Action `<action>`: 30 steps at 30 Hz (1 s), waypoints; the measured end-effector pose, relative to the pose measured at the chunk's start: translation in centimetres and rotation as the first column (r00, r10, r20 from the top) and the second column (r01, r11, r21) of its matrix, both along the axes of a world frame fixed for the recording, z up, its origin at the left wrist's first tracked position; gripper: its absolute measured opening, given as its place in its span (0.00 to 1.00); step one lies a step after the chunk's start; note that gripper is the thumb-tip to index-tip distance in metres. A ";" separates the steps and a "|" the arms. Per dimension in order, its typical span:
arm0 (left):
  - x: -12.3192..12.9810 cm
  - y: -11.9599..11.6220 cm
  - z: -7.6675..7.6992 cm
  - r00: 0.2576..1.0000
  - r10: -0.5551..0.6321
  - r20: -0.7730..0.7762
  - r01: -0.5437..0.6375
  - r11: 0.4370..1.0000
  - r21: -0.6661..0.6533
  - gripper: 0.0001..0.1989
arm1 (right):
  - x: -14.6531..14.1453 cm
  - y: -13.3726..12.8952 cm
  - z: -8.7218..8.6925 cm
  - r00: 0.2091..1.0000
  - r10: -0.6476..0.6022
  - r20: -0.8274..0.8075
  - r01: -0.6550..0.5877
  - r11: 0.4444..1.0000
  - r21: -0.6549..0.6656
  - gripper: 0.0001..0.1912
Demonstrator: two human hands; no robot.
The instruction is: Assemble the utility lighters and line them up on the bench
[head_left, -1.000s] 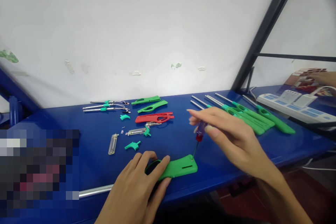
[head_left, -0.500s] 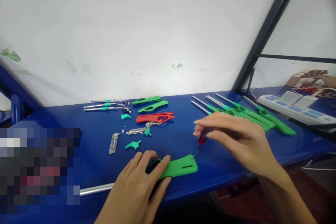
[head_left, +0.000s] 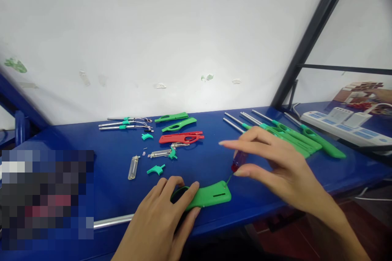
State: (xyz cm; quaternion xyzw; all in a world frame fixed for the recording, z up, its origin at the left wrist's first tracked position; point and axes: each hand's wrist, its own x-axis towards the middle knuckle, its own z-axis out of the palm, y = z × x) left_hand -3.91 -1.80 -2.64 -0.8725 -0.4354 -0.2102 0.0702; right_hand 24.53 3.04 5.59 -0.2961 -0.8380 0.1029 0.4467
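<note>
A green long-necked lighter (head_left: 212,195) lies near the front edge of the blue table, its metal tube (head_left: 113,221) pointing left. My left hand (head_left: 165,212) grips its handle around the trigger opening and presses it to the table. In my right hand (head_left: 272,167) is a screwdriver (head_left: 239,159) with a dark red and purple handle, held by thumb and curled fingers while the index finger is stretched out. The screwdriver leans, its thin tip at the handle's right end, where a screw hole seems to be; the contact is too small to make out.
Behind lie metal tubes with wires (head_left: 125,124), green shell halves (head_left: 179,123), red shells (head_left: 180,137), clear fuel tanks (head_left: 133,167) and teal triggers (head_left: 157,169). Several green lighters (head_left: 294,136) lie right, beside a white power strip (head_left: 346,126). A pixelated patch covers the lower left.
My right fingers have shifted on the screwdriver handle, with the index finger now straighter and pointing left. The lighter and my left hand stay in place.
</note>
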 end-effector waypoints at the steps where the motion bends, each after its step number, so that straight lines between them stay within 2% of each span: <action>1: 0.0 0.0 0.0 1.000 0.000 -0.002 0.000 1.000 0.003 0.21 | 0.1 0.0 0.0 1.000 0.013 0.002 -0.013 1.000 -0.011 0.18; 5: 0.0 0.0 -0.3 1.000 0.001 0.003 -0.001 1.000 0.019 0.21 | 0.4 0.4 -0.2 0.994 0.098 -0.043 -0.099 0.995 -0.031 0.22; 10: 0.0 0.2 -0.4 1.000 -0.003 0.016 0.002 0.999 0.046 0.21 | 0.3 0.6 -0.2 0.997 0.007 -0.078 -0.001 0.997 0.072 0.11; 14: -0.1 0.1 -0.4 1.000 -0.007 0.012 0.006 0.999 0.034 0.21 | 0.1 0.2 -0.1 0.999 0.050 0.001 -0.050 0.999 -0.001 0.18; 16: -0.1 0.1 -0.5 1.000 -0.002 0.011 0.002 1.000 0.025 0.21 | 0.0 0.1 -0.3 0.995 0.092 -0.026 -0.094 0.994 -0.050 0.22; 19: 0.0 0.0 -0.4 1.000 0.002 0.028 -0.004 0.999 0.037 0.21 | -0.2 0.2 -0.5 0.996 0.037 -0.078 -0.036 0.999 0.012 0.16; 22: 0.1 0.0 -0.4 0.999 0.001 0.038 -0.003 0.999 0.048 0.21 | -0.2 0.2 -0.5 0.998 -0.047 -0.031 0.049 0.996 0.078 0.13; 25: 0.1 0.0 -0.3 1.000 -0.002 0.029 0.001 0.999 0.035 0.21 | -0.1 0.1 -0.3 0.999 0.032 0.008 -0.032 0.999 0.005 0.20; 27: 0.1 0.1 -0.3 1.000 -0.004 0.018 0.004 1.000 0.022 0.21 | -0.2 0.1 -0.3 0.996 0.090 -0.026 -0.090 0.996 -0.011 0.21; 30: 0.1 0.2 -0.4 1.000 -0.004 0.015 0.003 1.000 0.030 0.21 | -0.4 0.1 -0.4 0.998 0.017 -0.064 -0.013 0.998 0.064 0.15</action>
